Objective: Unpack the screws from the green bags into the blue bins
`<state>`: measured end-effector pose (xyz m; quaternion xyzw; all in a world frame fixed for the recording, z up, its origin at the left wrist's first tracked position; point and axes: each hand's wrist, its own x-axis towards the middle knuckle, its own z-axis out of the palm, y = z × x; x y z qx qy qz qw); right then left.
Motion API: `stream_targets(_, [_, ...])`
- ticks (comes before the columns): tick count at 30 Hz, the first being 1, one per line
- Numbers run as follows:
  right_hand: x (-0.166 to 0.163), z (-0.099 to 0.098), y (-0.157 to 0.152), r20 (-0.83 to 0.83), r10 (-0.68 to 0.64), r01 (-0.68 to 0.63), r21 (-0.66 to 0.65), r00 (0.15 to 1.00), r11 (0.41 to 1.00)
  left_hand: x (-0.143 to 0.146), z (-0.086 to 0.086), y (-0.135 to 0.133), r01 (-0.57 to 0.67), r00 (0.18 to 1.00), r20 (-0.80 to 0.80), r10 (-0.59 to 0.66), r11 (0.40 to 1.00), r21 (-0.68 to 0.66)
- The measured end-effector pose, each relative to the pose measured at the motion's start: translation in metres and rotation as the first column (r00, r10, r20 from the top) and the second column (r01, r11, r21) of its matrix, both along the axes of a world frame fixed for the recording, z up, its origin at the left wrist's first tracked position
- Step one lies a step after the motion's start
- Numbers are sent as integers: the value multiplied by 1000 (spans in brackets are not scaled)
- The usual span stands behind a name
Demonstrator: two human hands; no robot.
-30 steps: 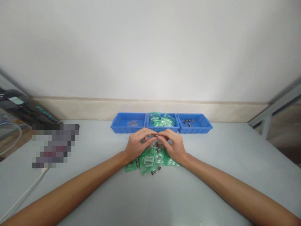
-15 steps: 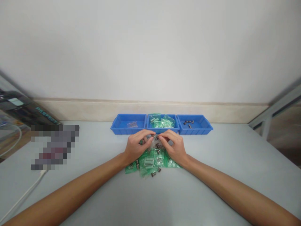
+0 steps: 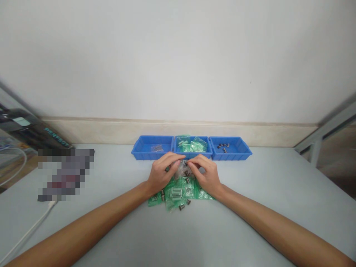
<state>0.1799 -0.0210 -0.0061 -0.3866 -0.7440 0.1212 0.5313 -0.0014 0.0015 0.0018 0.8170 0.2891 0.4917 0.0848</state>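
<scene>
My left hand [image 3: 164, 171] reaches in over a pile of green plastic bags [image 3: 175, 193], thumb and forefinger curled close together. What lies between them is too small to make out. Opposite it, my right hand [image 3: 206, 172] pinches a small dark metal fitting [image 3: 186, 163] at its fingertips. Below the fingers is a clear plastic bag [image 3: 182, 171], partly hidden by the hands. Several loose dark metal fittings lie on and around the green bags, among them one cylindrical fitting [image 3: 182, 207] at the front edge of the pile.
Behind the hands stand a left blue bin [image 3: 139, 152] with thin pins, a middle blue bin [image 3: 191, 155] with green bags, and a right blue bin [image 3: 239, 155] with dark fittings. A pixelated object [image 3: 66, 174] with a white cable [image 3: 30, 230] is at left, by a black box [image 3: 41, 129].
The fingertips have shifted slightly, and a dark fitting shows more clearly at the right hand's fingertips. Both arms stay nearly in place; the whole view has moved down a little.
</scene>
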Motion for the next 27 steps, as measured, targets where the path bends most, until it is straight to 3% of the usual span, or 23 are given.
stream_targets(4, [0,1,-1,-3,5,-5,-1,1000,1000,-1,0,-1,-23,1000,-11,22,997,-71])
stream_targets(27, [0,-1,0,30,56,-57,36,998,998,-2,-8,1,42,997,66,-31,985,-166])
